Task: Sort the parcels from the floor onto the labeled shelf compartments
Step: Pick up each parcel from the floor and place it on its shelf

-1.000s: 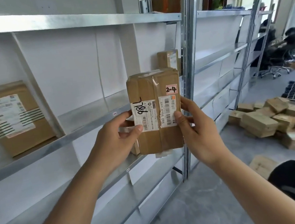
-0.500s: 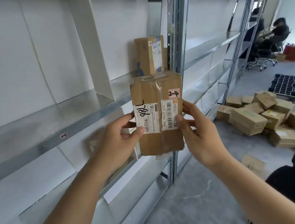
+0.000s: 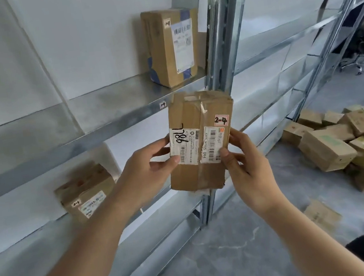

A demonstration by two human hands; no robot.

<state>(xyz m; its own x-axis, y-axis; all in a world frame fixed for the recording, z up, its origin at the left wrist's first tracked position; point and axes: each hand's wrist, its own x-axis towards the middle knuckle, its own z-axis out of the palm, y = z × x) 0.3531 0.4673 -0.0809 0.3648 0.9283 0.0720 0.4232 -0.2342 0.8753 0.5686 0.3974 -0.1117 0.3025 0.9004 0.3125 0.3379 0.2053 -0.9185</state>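
**Two parcels shelved in view, one in my hands, a heap still on the floor**

Two hands grip one cardboard parcel, held upright in front of the shelving. My left hand pinches its left edge, thumb pressed on the front label and the other fingers curled behind; my right hand pinches the right edge the same way, thumb on the barcode. Just above my right thumb sits the red-bordered sticker, which reads 2-4.

Behind my fingertips and a little above runs a shelf edge with a small tag that seems to read 1-4, so I judge this is the wrong level and the parcel belongs one shelf lower. Above my hands, on that upper shelf, a blue-taped box stands upright. Left of and below my left hand, a blurred box lies on the lower shelf.

Well off to the right of my right hand, the pile of boxes waits on the floor. Most of the sorting, I reckon, is still ahead.
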